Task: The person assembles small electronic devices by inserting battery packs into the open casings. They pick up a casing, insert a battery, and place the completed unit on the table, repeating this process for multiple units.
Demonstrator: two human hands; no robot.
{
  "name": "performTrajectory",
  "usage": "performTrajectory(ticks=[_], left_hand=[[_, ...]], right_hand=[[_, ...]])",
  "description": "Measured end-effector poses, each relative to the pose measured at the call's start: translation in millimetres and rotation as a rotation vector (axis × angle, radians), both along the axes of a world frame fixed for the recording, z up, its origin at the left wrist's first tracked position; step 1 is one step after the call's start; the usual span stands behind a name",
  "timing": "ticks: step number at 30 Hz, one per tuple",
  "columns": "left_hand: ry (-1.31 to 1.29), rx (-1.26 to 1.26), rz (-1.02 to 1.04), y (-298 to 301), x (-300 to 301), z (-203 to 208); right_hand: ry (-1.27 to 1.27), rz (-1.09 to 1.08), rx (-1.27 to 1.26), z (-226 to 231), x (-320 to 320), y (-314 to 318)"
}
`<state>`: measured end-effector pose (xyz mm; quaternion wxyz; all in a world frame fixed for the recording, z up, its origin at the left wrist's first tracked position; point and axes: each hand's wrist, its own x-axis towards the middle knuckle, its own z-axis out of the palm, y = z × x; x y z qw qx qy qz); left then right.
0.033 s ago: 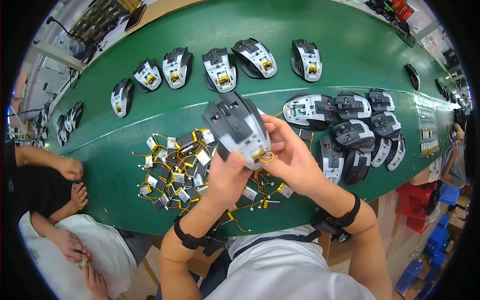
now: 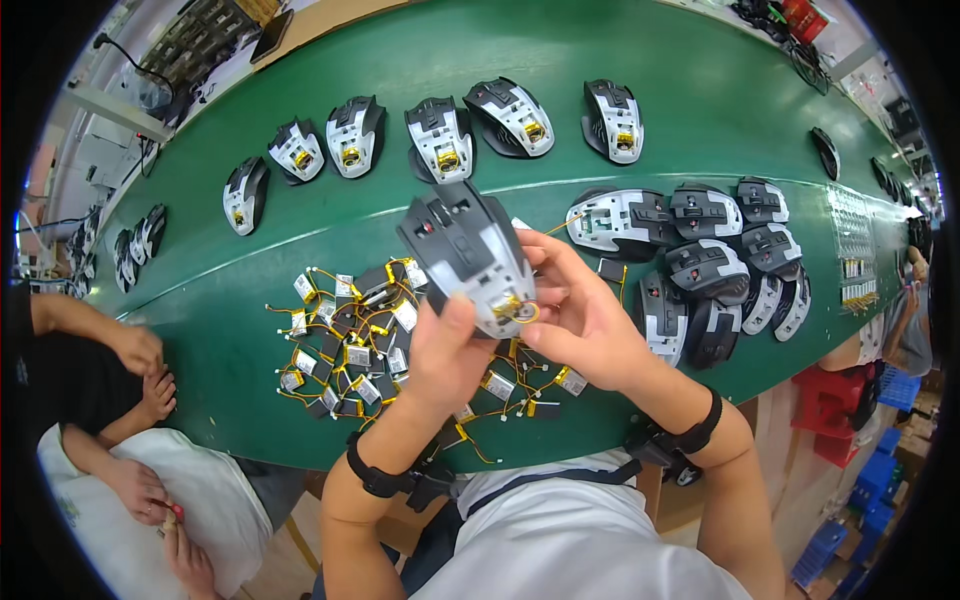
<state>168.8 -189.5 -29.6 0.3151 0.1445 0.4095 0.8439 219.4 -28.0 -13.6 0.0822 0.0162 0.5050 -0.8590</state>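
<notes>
Above the green bench my left hand holds a partly open computer mouse with a black and silver shell, its thumb on the lower silver edge. My right hand grips the same mouse from the right, fingers along its side, some hidden behind it. Close to the right thumb, a small loop of yellow wire sticks out of the mouse's lower end. Beneath and left of the hands lies a loose pile of small silver battery packs with yellow leads and white plugs.
Several mice with yellow-wrapped parts, one a mouse, stand in a row across the green bench. More mice cluster at the right. Two people sit at the left, one person's hand near the bench edge. Blue crates stand lower right.
The held mouse has shifted slightly left and tilted a little, with both hands still on it. At the left, a neighbour's hand has moved slightly lower.
</notes>
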Motion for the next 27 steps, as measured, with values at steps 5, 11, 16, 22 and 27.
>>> performTrajectory(ticks=[5, 11, 16, 22, 27], left_hand=[[-0.001, -0.012, 0.067, -6, -8, 6], [-0.024, 0.058, 0.067, -5, -5, 1], [-0.013, 0.016, 0.097, -1, 0, 5], [0.186, -0.102, 0.173, 1, 6, 2], [0.225, -0.009, 0.221, 9, 10, -2]], right_hand=[[0.502, -0.413, 0.748, 1, -7, 6], [0.904, -0.446, 1.171, 1, -10, 11], [0.969, -0.454, 1.250, 1, -8, 13], [0.640, -0.330, 0.933, 1, 3, -2], [0.198, -0.349, 0.456, -6, 11, -19]])
